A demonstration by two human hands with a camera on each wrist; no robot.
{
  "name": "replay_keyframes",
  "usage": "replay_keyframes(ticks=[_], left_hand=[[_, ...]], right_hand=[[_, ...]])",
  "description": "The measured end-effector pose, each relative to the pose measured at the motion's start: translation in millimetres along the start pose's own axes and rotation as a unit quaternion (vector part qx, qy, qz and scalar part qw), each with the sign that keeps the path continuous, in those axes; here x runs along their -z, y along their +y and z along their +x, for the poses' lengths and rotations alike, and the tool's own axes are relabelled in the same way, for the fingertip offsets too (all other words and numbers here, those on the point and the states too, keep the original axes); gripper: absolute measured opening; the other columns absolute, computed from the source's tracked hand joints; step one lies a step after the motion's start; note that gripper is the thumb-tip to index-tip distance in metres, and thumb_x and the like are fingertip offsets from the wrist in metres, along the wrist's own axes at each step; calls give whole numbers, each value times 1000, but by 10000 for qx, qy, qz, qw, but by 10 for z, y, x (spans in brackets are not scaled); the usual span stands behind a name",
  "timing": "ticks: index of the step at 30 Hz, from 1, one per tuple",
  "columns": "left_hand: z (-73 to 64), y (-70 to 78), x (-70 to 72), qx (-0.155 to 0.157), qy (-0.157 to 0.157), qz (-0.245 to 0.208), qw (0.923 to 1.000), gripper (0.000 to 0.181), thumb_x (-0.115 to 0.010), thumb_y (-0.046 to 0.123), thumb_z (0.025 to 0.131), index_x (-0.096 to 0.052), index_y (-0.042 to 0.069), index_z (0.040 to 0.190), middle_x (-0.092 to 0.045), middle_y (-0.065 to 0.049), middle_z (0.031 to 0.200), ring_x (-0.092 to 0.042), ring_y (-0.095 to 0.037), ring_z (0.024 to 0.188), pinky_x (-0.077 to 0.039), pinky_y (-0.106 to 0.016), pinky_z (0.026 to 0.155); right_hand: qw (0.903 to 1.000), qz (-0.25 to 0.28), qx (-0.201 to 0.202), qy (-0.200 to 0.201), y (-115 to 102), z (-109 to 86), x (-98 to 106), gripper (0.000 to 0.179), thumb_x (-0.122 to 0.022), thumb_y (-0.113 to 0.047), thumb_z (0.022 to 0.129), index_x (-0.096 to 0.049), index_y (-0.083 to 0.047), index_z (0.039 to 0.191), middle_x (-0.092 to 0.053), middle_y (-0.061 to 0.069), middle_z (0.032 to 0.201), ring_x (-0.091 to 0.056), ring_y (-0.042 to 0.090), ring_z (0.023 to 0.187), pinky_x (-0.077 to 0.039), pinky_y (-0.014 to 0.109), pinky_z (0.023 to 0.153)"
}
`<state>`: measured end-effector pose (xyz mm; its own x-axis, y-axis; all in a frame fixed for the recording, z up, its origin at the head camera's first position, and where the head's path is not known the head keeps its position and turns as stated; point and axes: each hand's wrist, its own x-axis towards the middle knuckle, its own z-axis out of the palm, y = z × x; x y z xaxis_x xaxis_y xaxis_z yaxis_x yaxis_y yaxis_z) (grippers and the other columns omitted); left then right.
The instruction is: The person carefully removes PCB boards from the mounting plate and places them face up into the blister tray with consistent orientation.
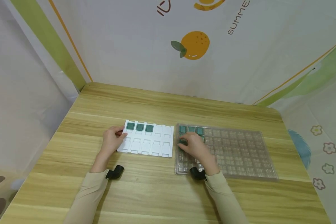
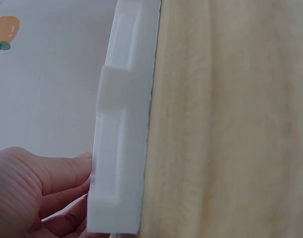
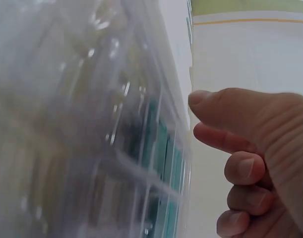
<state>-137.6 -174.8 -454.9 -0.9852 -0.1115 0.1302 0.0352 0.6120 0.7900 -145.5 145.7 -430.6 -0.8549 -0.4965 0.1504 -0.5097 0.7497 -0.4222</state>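
Note:
A white blister tray [image 1: 148,143] lies on the left part of the table, with three green square chips [image 1: 140,127] in its far row. My left hand [image 1: 113,140] pinches the tray's left end, thumb on one side and fingers curled at the edge, as the left wrist view also shows. To the right lies a clear plastic tray [image 1: 240,152] with several green chips [image 1: 191,129] at its far left corner. Over those chips hovers my right hand [image 1: 195,144]; in the right wrist view its thumb and index fingertips are apart, with nothing visible between them.
Both trays rest on a wood-grain table [image 1: 154,193], a narrow gap between them. A white printed curtain [image 1: 145,56] hangs behind the table and at its sides. Black wrist mounts [image 1: 116,172] sit on both forearms, the right one over the clear tray's near edge.

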Motion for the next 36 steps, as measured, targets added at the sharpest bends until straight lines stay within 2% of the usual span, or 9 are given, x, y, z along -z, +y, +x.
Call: replay_keyframes(ticks=[4, 9, 15, 17, 23, 31, 36], left_hand=[[-1, 8, 8, 23, -19, -25, 10000, 29, -65, -8, 81, -61, -18, 108, -61, -32, 97, -59, -36, 83, -51, -29, 69], [-4, 17, 11, 24, -23, -43, 10000, 29, -65, -8, 81, -61, -18, 108, -61, -32, 96, -59, -36, 83, -51, -29, 69], [-8, 12, 7, -10, 2, -30, 10000, 28, -66, -8, 81, -61, -18, 107, -61, -31, 93, -59, -35, 81, -51, -32, 68], [-7, 10, 6, -5, -5, -29, 10000, 28, -66, -8, 81, -61, -17, 107, -61, -31, 92, -59, -35, 81, -51, -32, 69], [-5, 13, 9, 27, -23, -1, 10000, 28, -65, -7, 81, -62, -17, 107, -61, -30, 92, -58, -34, 81, -50, -29, 68], [-6, 10, 0, -8, 22, 7, 10000, 28, -66, -8, 81, -62, -17, 107, -61, -30, 91, -59, -34, 80, -48, -25, 65], [-11, -1, -3, -53, 57, 8, 10000, 28, -66, -8, 80, -62, -17, 106, -61, -30, 91, -59, -34, 80, -50, -28, 67]], right_hand=[[9999, -14, 89, 49, -47, 72, -36, 21, -76, -11, 77, -71, 0, 94, -52, 3, 65, -37, 12, 59, -34, 26, 54], [9999, 107, 69, -94, -104, 158, -80, 21, -75, -13, 79, -71, -1, 96, -49, 1, 64, -37, 13, 59, -35, 27, 55], [9996, 167, 134, -161, -198, 264, -110, 21, -73, -10, 80, -70, 0, 98, -63, 8, 78, -48, 18, 68, -43, 33, 63], [9996, 160, 117, -196, -237, 295, -118, 21, -73, -11, 81, -70, 0, 99, -63, 8, 77, -47, 16, 68, -42, 31, 62], [9996, 88, 70, -278, -316, 380, -159, 22, -73, -14, 82, -71, -2, 100, -50, 4, 67, -37, 14, 62, -33, 25, 55], [9995, 245, 117, -180, -367, 463, -196, 25, -73, -13, 82, -69, -1, 103, -51, 4, 71, -41, 14, 64, -36, 25, 57], [9995, 209, 222, -123, -399, 543, -241, 25, -73, -14, 82, -70, -1, 103, -55, 4, 74, -45, 14, 66, -39, 25, 58]])
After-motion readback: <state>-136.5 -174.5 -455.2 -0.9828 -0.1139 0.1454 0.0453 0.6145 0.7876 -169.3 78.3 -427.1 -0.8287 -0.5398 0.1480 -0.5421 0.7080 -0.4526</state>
